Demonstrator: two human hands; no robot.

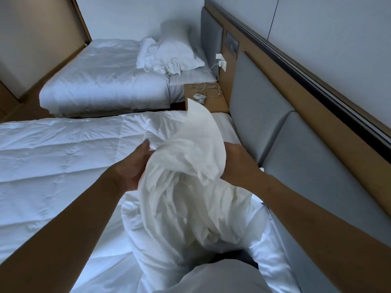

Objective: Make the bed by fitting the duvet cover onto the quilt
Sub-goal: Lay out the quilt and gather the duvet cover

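Note:
A white stitched quilt (53,161) lies spread over the near bed. Above it a bunched white duvet cover (186,187) is held up in front of me, one corner sticking up toward the nightstand. My left hand (133,166) grips the cover's left side, thumb up and fingers curled into the cloth. My right hand (234,161) grips its right side, with the fingers hidden behind the fabric. The cover hangs down in folds toward my body.
A grey padded headboard (264,115) runs along the right. A wooden nightstand (209,100) with cables and a charger stands between the beds. The far bed (101,77) carries a pillow (177,56) and crumpled linen. Wooden wall panels stand at the left.

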